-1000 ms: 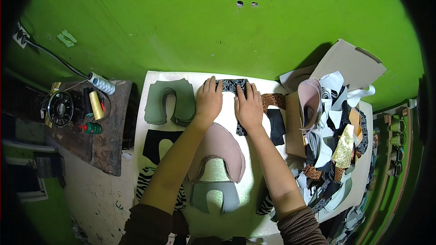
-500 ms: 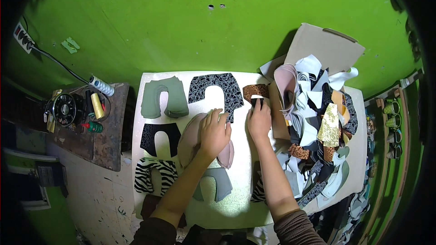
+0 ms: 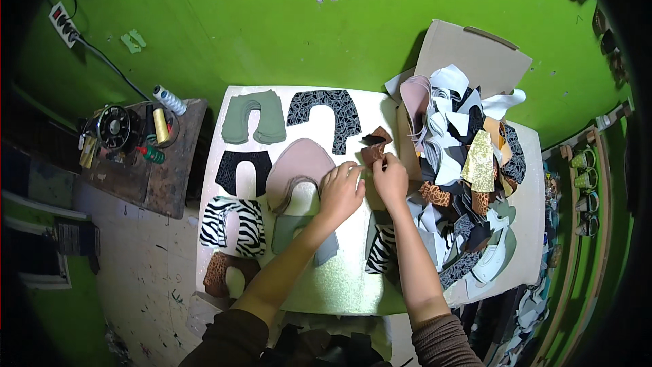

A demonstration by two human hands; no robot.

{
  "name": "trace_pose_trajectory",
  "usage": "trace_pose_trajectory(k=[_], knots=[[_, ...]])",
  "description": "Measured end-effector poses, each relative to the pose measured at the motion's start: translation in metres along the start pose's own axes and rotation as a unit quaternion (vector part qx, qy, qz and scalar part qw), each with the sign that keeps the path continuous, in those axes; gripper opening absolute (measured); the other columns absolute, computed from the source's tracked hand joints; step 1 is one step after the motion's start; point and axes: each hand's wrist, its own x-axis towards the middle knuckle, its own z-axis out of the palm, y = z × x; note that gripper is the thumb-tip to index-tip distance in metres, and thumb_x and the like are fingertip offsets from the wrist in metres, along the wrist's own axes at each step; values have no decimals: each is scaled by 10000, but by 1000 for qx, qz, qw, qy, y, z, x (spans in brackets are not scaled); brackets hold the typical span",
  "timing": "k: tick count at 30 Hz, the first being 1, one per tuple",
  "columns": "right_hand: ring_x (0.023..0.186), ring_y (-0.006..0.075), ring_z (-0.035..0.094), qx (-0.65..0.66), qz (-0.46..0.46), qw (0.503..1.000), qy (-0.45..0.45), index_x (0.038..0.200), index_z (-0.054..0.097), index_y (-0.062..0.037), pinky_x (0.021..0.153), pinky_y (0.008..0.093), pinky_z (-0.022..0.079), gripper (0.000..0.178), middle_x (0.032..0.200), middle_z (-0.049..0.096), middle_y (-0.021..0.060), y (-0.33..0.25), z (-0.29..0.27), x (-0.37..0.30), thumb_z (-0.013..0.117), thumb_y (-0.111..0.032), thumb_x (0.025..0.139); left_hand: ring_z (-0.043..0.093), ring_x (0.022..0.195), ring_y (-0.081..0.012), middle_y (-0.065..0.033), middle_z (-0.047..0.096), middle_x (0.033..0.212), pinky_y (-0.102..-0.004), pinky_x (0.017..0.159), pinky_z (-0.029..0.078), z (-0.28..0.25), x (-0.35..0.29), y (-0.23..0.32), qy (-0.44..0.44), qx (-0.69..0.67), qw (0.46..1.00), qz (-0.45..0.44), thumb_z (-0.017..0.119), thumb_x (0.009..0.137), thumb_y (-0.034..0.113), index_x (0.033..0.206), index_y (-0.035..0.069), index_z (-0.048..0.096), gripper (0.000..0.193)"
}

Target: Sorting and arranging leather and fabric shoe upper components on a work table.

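My right hand (image 3: 390, 180) pinches the near end of a brown leopard-print material piece (image 3: 374, 151), which is folded and shows a dark part. Its fingertips are partly hidden. My left hand (image 3: 341, 190) holds nothing, fingers loosely stretched, over the table beside a stack of pink U-shaped pieces (image 3: 299, 158). Beyond it lies a black-and-grey patterned piece (image 3: 324, 103). To the left are green U-shaped pieces (image 3: 254, 115), a dark piece (image 3: 243, 171), zebra-print pieces (image 3: 233, 225) and a brown leopard-print piece (image 3: 221, 275). Grey-green pieces (image 3: 324, 248) lie under my left forearm.
A heap of mixed scraps (image 3: 468, 163) covers the table's right side, with an open cardboard box (image 3: 468, 51) behind. Another zebra-print piece (image 3: 380, 250) rests by my right forearm. A wooden side table (image 3: 170, 183) at left holds thread spools (image 3: 169, 100). A green wall stands behind.
The view has shifted, so the table sits higher. My left hand has moved right, off the pink pieces. My right hand has drawn the leopard-print piece nearer, changing its fold.
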Motion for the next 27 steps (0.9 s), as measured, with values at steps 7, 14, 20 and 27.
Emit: trace_pose_trajectory(k=[7, 14, 20, 27], knots=[[668, 88, 487, 429, 105, 873, -207, 834, 567, 7, 612, 231, 397, 152, 713, 548, 13, 31, -19, -52, 499, -128, 852, 559, 974, -313, -199, 558, 1053, -380, 843, 430, 40, -40, 4, 70, -250, 958, -120, 542, 865, 259, 1102, -19, 486, 369], [783, 255, 584, 197, -49, 974, -97, 1114, 510, 17, 686, 334, 475, 353, 951, 573, 172, 45, -90, -102, 558, -70, 776, 590, 816, -148, -86, 602, 905, -267, 725, 455, 1, -52, 68, -24, -236, 966, -103, 569, 843, 85, 1023, 7, 552, 197], [997, 326, 527, 187, -319, 918, -145, 1053, 570, -8, 865, 348, 414, 347, 1012, 564, 153, 66, -159, -99, 645, -88, 723, 577, 805, -273, -123, 586, 849, -326, 721, 456, -32, -48, 142, -132, -174, 972, 84, 619, 767, 88, 894, 14, 609, 148], [697, 358, 598, 224, -173, 946, 157, 956, 566, 31, 623, 389, 448, 314, 757, 590, 231, 94, -230, -45, 445, -257, 917, 536, 997, -265, -139, 535, 1059, -318, 862, 412, -7, -57, 186, 45, -149, 987, 31, 552, 845, 160, 1077, 2, 528, 282]])
